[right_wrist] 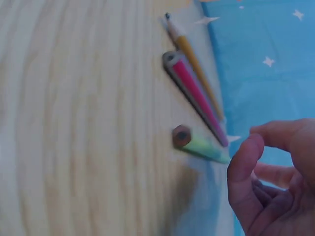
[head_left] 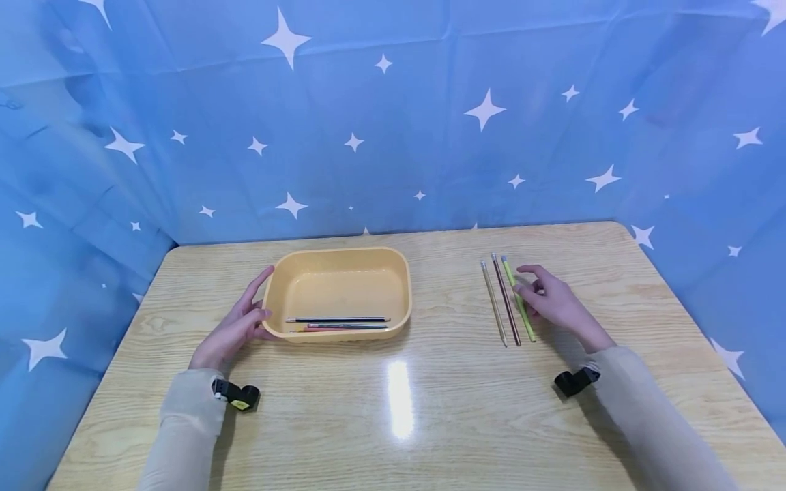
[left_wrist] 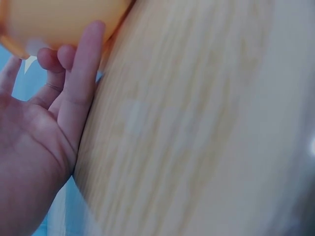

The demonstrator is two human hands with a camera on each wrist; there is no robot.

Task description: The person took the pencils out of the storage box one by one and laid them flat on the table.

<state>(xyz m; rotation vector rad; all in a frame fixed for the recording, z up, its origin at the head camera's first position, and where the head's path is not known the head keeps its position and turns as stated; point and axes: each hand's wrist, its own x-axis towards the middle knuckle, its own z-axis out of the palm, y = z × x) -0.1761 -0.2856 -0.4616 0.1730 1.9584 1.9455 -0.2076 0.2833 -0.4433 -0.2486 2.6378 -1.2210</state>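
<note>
At the left end of a yellow plastic tray is my left hand, its fingertips against the outer wall, as the left wrist view also shows. Inside the tray, along its near side, lie a dark pencil, a blue-green pencil and a partly covered reddish pencil. On the right, my right hand hovers beside a light green pencil, thumb overlapping it in the head view, fingers bent and holding nothing. Left of that pencil lie a dark red striped pencil and a golden-yellow pencil.
The wood-grain table carries everything. Close behind it hangs a blue curtain with white stars, which also covers both sides. Each wrist wears a strapped black camera, one at the left cuff, one at the right.
</note>
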